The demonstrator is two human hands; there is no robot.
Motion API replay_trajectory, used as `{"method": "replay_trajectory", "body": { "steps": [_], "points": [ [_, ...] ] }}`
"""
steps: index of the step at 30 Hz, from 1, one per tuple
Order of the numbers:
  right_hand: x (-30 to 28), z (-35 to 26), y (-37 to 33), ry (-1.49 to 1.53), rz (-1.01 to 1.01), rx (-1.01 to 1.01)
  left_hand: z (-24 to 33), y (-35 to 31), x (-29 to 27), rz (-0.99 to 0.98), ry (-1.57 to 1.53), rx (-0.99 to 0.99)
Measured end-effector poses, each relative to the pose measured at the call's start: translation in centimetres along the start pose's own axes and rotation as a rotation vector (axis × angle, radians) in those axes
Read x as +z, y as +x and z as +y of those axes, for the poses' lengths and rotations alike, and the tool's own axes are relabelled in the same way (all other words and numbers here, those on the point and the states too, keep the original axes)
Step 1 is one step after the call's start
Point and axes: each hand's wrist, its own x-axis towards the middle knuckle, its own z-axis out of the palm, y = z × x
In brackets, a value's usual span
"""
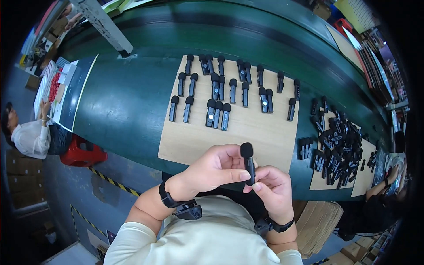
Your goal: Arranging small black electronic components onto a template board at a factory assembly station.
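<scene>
Between my two hands, a small black wireless microphone [248,164] with a round foam windscreen is held upright, foam end up. My left hand [216,170] pinches its body from the left with thumb and fingers. At its lower end, my right hand [270,189] grips it between thumb and fingertips. Beyond my hands lies a sheet of brown cardboard [194,141] on the green table. Several like microphones stand in loose rows on it, some singly, others in groups of two or three, such as a trio [217,115] in the nearest row.
To the right, a heap of microphones [338,145] covers another cardboard sheet. A metal post [104,26] rises from the green table [119,101]. At far left a person [31,132] sits by a red stool [82,152]; another person's arm [380,187] shows at right. Flattened cardboard [319,223] is stacked below.
</scene>
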Motion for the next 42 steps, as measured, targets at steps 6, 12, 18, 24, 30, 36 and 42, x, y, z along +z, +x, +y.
{"method": "replay_trajectory", "body": {
  "steps": [6, 12, 18, 24, 30, 36, 42],
  "points": [
    [0.4, 0.0, -0.2, -0.114, 0.087, -0.081, -0.4, 0.4, 0.2, -0.048, -0.127, -0.04],
    [0.4, 0.0, -0.1, -0.213, 0.122, -0.135, 0.0, 0.7, 0.4, -0.087, -0.111, -0.038],
    [-0.5, -0.8, 0.1, -0.469, 0.087, -0.255, 0.0, 0.9, 1.0, -0.085, -0.102, 0.013],
    [-4.6, -4.3, 0.0, -0.736, 0.176, -0.401, 0.7, -0.5, 1.1, 0.111, -0.094, 0.086],
    [-9.2, -10.0, 0.5, -0.442, 0.438, -0.414, 0.9, -1.7, 0.2, 0.173, 0.045, 0.189],
    [-12.8, -16.6, 5.3, -0.481, 0.517, -0.581, 1.3, -1.8, 0.0, 0.236, 0.055, 0.236],
    [-14.7, -21.6, 12.0, -0.524, 0.568, -0.696, 1.5, -2.4, -0.4, 0.295, 0.02, 0.271]
  ]
}}
